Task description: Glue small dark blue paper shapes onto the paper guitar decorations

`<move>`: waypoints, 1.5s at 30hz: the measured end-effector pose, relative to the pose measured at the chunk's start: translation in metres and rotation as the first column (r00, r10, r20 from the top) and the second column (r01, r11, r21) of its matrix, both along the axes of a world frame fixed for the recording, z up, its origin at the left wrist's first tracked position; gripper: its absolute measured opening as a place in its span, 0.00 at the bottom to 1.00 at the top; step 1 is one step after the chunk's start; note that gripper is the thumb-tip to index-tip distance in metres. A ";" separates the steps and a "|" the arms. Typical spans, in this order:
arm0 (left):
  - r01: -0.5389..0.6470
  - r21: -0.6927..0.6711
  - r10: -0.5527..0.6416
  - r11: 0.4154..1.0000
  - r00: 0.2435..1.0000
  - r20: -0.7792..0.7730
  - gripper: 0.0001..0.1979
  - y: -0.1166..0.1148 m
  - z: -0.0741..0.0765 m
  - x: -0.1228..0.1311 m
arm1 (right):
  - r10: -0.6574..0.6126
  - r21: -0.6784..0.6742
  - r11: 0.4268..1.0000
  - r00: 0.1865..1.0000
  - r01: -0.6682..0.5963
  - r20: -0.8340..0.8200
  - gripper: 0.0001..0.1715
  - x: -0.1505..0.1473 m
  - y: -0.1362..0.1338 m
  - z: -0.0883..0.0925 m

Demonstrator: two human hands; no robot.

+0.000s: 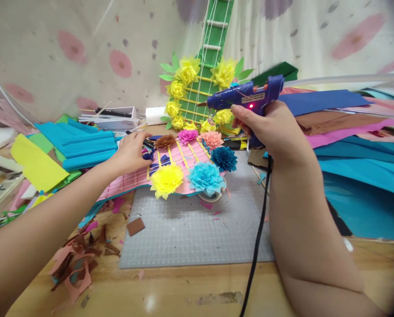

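My right hand [271, 127] grips a blue hot glue gun [233, 94] with a glowing red light. Its nozzle points left, in front of a green paper guitar [205, 105] edged with yellow flowers. Lower down lies a pink paper guitar [192, 152] with white strings and yellow strips. Brown, magenta, salmon, dark teal, light blue and yellow paper flowers [166, 179] ring its body. At the pink guitar's left side my left hand [133, 152] is closed at the fingertips on a dark blue paper flower [148, 155], partly hidden by the fingers.
Under the pink guitar are a grey cutting mat [197, 237] and a roll of tape [213, 196]. Paper scraps [78, 268] litter the table at left. Folded blue paper [81, 147] and stacked coloured sheets [355, 154] flank the work. The gun's black cord [259, 237] hangs across the mat.
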State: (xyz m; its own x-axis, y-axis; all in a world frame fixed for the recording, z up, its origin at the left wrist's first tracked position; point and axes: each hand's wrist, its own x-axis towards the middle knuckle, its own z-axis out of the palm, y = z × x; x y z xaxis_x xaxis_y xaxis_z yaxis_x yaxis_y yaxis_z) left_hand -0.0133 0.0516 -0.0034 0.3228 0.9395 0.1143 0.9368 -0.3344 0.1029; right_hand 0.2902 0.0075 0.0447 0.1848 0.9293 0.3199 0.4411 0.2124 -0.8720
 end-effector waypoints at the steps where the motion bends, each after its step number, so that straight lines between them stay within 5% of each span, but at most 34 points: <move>1: 0.020 0.008 -0.020 1.000 0.999 -0.030 0.34 0.000 0.000 0.001 | 0.002 0.009 1.000 1.000 -0.002 0.004 0.17 0.000 0.001 -0.001; 10: 0.127 0.045 -0.116 0.991 0.974 -0.194 0.29 0.006 -0.006 0.013 | 0.032 0.043 0.999 0.999 -0.033 0.040 0.22 0.004 0.003 -0.004; 14: 0.133 0.024 -0.128 0.991 0.979 -0.156 0.29 0.005 0.003 0.012 | 0.024 0.040 0.999 0.999 -0.025 0.033 0.22 0.005 0.004 -0.004; 20: -0.083 -0.067 0.097 0.994 0.968 0.231 0.23 -0.008 0.020 0.004 | 0.050 -0.001 0.999 0.997 -0.050 0.058 0.21 0.005 0.004 -0.005; 26: -0.184 -0.023 0.166 0.983 0.818 0.550 0.13 -0.026 -0.003 0.013 | 0.106 -0.106 0.990 0.989 -0.096 0.099 0.21 -0.002 0.005 -0.011; 30: -0.185 -0.007 0.164 0.983 0.850 0.500 0.12 -0.033 -0.006 0.022 | 0.122 -0.129 0.986 0.987 -0.108 0.103 0.23 -0.004 0.009 -0.016; 41: 0.179 -0.054 -0.157 0.982 0.949 0.274 0.19 -0.026 -0.002 0.012 | 0.177 -0.117 0.981 0.965 -0.156 0.195 0.24 -0.018 0.011 -0.021; 45: 0.155 -0.042 -0.147 0.987 0.977 0.156 0.20 -0.028 -0.006 0.022 | 0.170 -0.117 0.982 0.960 -0.147 0.221 0.23 -0.025 0.010 -0.023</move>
State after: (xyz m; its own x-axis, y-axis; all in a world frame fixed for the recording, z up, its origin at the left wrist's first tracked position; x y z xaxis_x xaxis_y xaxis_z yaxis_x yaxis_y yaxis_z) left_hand 0.0091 0.0232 -0.0094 0.4441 0.8874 0.1237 0.8481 -0.4609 0.2614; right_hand 0.2653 0.0176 0.0221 -0.0351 0.9697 0.2418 0.5992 0.2140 -0.7715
